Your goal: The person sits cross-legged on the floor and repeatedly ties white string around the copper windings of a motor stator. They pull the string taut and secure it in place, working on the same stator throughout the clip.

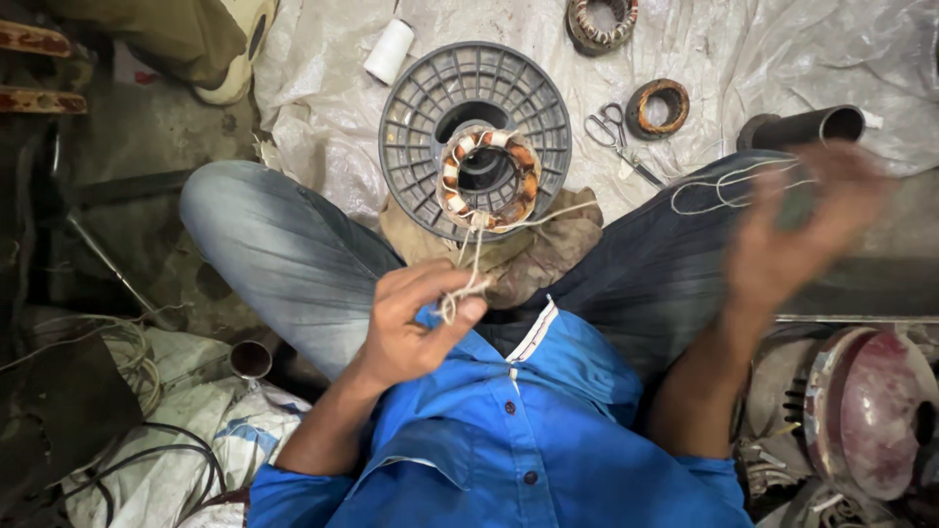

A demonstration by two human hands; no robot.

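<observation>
White string (pixel 476 262) running from the wound stator ring (pixel 487 179) down to the left hand (pixel 416 318), pinched there between thumb and forefinger in a clenched grip, loose strands bunched at the fingertips. Stator ring, banded in orange and white, seated on the hub of a grey plastic spool (pixel 411 127), itself resting on a brown rag (pixel 553 240) between the crossed legs in dark jeans. Right hand (pixel 797 230) raised off to the right, blurred by motion, loops of the same pale string (pixel 724 191) trailing beside it; grip there impossible to judge through the blur, fingers seemingly spread. Further out on the crumpled white plastic sheet (pixel 323 147) covering the floor: scissors (pixel 611 132) just right of the spool, a small copper coil ring (pixel 657 108) beside them, another wound stator (pixel 601 22) at the top edge, a white thread cone (pixel 389 51) up left of the spool. Dark metal pipe (pixel 807 127) lying near the right knee. Round reddish metal motor cover (pixel 875 411) at lower right. Tangled wires (pixel 127 362) and a short tube end (pixel 251 360) at lower left. Blue shirt (pixel 509 440) filling the bottom of the view.
</observation>
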